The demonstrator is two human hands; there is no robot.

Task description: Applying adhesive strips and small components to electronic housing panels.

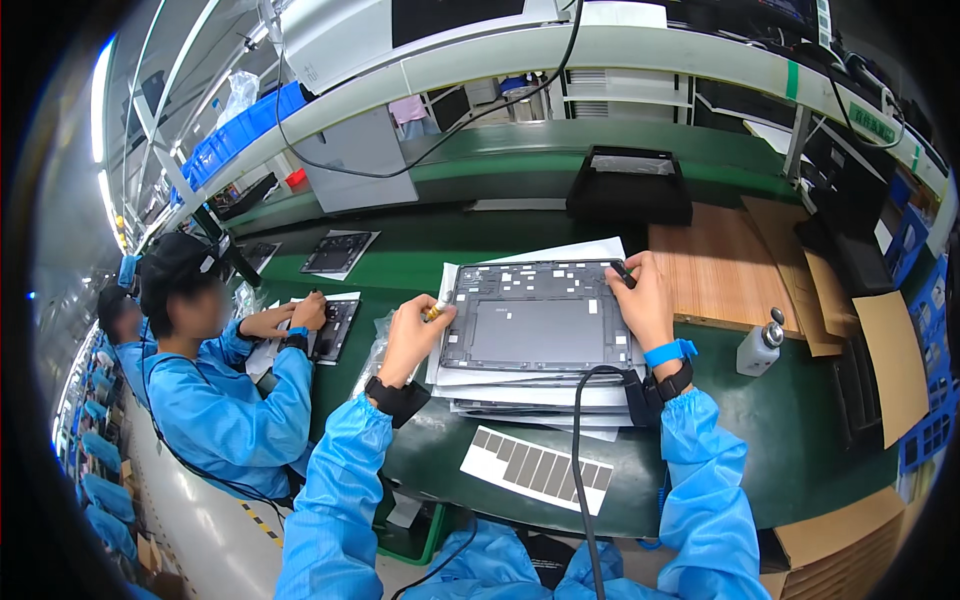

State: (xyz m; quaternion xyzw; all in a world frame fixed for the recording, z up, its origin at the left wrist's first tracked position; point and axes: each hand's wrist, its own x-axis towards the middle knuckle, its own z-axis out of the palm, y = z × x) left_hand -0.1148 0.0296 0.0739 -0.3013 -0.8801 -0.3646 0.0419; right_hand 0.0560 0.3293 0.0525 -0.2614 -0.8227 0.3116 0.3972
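Observation:
A dark grey tablet housing (535,325), its inner side up with small white pieces along the edges, lies on a stack of white sheets and similar flat parts (520,395). At its left edge my left hand (408,338) is closed, thumb against the rim; something small, yellow and white shows at the fingertips, perhaps a finger cover. My right hand (645,302) pinches the upper right corner, with a small black thing at its fingers that I cannot make out. In front of the stack lies a white sheet of grey rectangular stickers (537,470).
A white pump bottle (760,345) stands right of my hand. Beyond it are a wooden board (715,270), cardboard pieces (890,360) and a black tray (630,185). A co-worker (225,390) handles a tablet part (335,325) at left. A black cable (580,460) hangs before the stack.

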